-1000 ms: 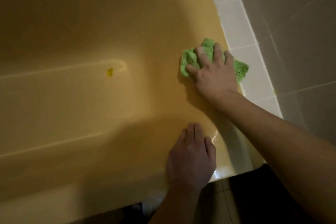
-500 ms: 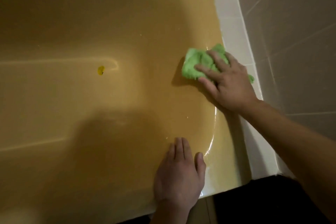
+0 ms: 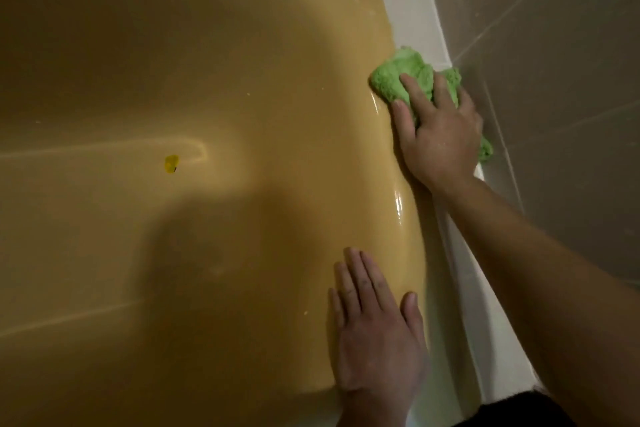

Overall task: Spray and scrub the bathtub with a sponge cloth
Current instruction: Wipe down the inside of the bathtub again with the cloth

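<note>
Along the right-hand rim, seen from the head camera, the right hand [image 3: 440, 142] presses the bunched sponge cloth [image 3: 398, 76] with fairly straight fingers onto the bathtub [image 3: 207, 45] — likely for scrubbing pressure. The left hand [image 3: 374, 333] lies flat and uncurled on the tub's slope — seemingly bracing.

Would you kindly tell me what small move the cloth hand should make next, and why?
Probably slide the green cloth, pressed under the right hand, nearer along the bathtub edge toward the flat left hand; it sits at the stretch's far end.
</note>
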